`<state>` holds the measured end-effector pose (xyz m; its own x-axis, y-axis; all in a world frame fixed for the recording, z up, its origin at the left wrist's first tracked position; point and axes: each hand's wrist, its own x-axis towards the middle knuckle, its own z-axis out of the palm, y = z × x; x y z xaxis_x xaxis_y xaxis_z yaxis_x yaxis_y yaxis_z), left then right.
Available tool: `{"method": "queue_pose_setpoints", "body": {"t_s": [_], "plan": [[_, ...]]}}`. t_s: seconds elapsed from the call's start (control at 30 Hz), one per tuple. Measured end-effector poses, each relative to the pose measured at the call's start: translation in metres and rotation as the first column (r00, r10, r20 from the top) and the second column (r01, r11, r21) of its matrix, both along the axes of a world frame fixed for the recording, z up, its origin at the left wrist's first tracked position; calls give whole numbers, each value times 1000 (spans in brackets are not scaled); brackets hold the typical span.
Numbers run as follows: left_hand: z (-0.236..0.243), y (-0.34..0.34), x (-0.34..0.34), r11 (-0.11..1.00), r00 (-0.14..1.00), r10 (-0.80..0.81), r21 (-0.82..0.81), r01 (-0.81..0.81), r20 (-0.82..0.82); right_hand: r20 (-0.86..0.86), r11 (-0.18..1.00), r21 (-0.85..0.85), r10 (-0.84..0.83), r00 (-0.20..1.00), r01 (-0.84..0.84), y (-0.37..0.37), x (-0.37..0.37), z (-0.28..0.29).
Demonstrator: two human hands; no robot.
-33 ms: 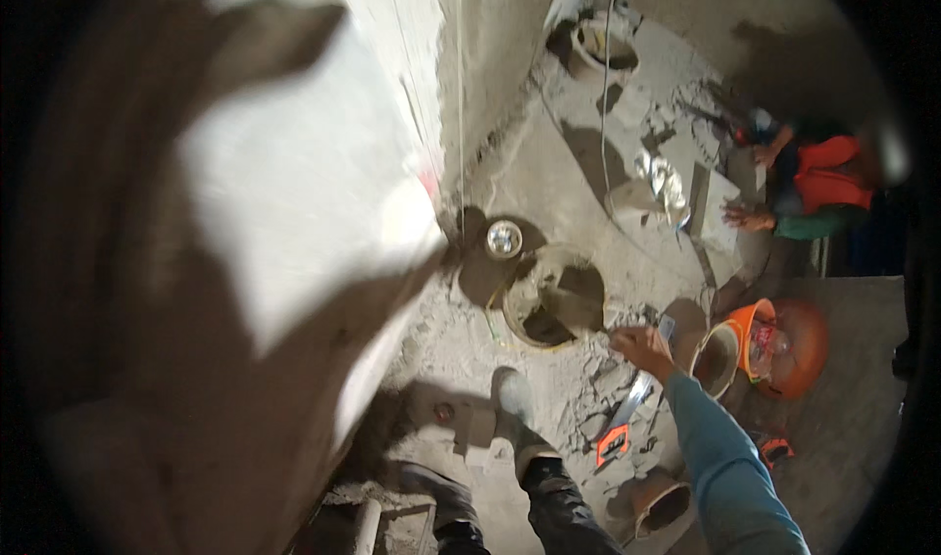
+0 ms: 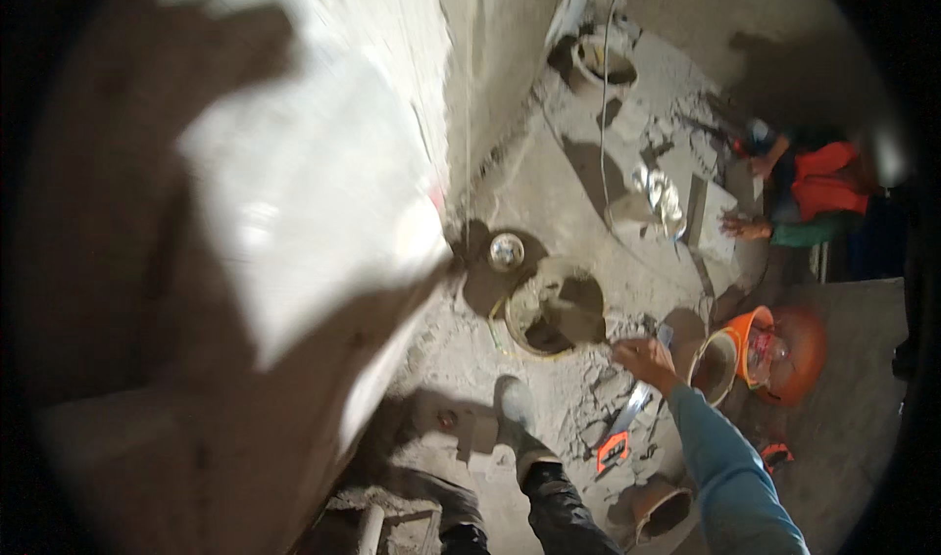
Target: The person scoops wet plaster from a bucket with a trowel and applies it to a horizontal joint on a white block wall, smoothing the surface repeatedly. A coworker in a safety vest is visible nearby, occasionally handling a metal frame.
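Observation:
My right hand is closed around the handle end of what looks like a trowel. Its flat grey-brown blade reaches left over the rim into a round bucket holding grey mortar-like mix. Part of the blade merges with the shadow inside, so how deep it sits is unclear. A hand saw with an orange handle lies on the rubble just below my right hand. Beyond the bucket's upper left edge stands a small shiny round tin. My left hand does not show.
A pale wall fills the left. Right of my hand stand a light bucket and an orange bucket. Another bucket lies nearer. At the far right a co-worker's hand rests on a pale board. A cable crosses the floor.
The view has shifted slightly, so the floor things sit a little lower in the picture. My right hand keeps its hold, its place by the bucket nearly the same.

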<state>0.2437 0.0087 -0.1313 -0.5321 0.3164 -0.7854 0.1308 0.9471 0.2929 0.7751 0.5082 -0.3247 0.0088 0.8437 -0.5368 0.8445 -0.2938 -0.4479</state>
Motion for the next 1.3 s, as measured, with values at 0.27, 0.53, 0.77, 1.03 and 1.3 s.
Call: {"method": "queue_pose_setpoints", "body": {"t_s": [0.27,0.53,0.77,1.03,1.3], "plan": [[98,-66,13,870,926,332,437,-228,-178,-275,910,101,414,868,-402,-60,-137,381],[285,17,-135,331,619,777,911,-248,-114,-256,413,705,906,336,-577,-127,-434,655],[396,25,-192,-12,628,774,994,-112,80,221,-134,952,924,312,-277,-185,-570,721],[385,35,-202,-90,710,670,973,-212,217,408,-263,874,853,325,-408,-217,-595,719],[379,36,-213,-114,725,638,963,-245,260,413,-231,861,839,355,-453,-229,-593,725]]}}
